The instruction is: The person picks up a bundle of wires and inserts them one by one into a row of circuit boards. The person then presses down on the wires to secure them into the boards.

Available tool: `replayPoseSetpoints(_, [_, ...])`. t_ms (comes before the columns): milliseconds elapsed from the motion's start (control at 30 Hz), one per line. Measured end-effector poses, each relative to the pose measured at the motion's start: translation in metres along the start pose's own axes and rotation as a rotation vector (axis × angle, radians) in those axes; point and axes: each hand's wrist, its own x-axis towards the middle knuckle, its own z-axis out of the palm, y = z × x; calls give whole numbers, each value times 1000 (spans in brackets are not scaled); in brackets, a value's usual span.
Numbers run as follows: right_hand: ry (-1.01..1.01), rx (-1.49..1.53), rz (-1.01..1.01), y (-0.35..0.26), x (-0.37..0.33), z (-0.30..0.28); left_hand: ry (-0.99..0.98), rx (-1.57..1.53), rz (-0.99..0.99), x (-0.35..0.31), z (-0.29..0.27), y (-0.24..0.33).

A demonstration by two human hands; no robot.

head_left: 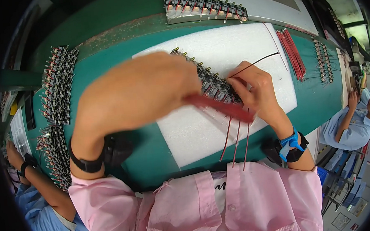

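Note:
A row of small circuit boards (214, 82) lies slantwise on a white foam sheet (182, 145). My left hand (149, 90), smeared by motion, is over the left part of the row. Out of its closed fingers sticks a long red thing (220, 107), too blurred to name, which crosses the near side of the boards. My right hand (253, 84) is closed at the row's right end, thumb and forefinger pinching a thin dark wire (256, 62) that points up to the right. Several dark red wires (238, 142) hang from the boards toward me.
Stacked board rows (58, 87) stand at the left; another row (204, 8) rests on a metal block at the back. To the right lie a bundle of red wires (291, 54) and more small boards (323, 60). Co-workers in blue sit at left (51, 208) and right (346, 124).

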Motion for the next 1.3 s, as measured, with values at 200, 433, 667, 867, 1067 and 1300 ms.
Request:
replayPoseSetpoints(200, [18,17,18,-2,1,4,-138,109,0,-13,22,19])
replayPoseSetpoints(433, [26,-27,27,-7,0,12,-111,72,5,-22,32,11])
replayPoseSetpoints(667, [9,-13,89,-11,-1,17,-71,51,12,-29,37,7])
replayPoseSetpoints(867, [-23,23,149,-11,-1,15,-195,74,-19,-24,32,8])
replayPoseSetpoints(1067, [-29,18,175,-10,-1,16,-146,60,-18,-25,34,6])
replayPoseSetpoints(1300, [-1,-38,157,-8,-4,19,63,107,96,-30,47,0])
